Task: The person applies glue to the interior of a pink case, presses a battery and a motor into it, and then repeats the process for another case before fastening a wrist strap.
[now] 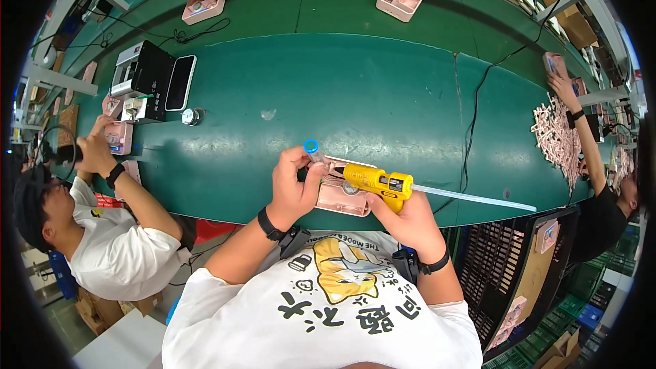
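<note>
My right hand (408,224) is wrapped round the grip of a yellow glue gun (365,178), its nozzle pointing left. A long translucent glue stick (471,199) sticks out of the gun's back end. Between the thumb and fingers of my left hand (295,181) is a small clear cylindrical part with a blue ring-shaped end (311,146), tilted upward. The nozzle is close to this part; whether they touch I cannot tell. Under both hands lies an open pink plastic case (339,203) at the table's near edge, partly hidden by the gun.
Pink boxes with parts (205,7) (400,1) stand on the far belt. A black machine (147,75), a phone (181,82) and a small round motor-like part (192,117) lie left. Small pink pieces (557,140) are heaped right, beyond a black cable (471,133). Co-workers sit at both sides.
</note>
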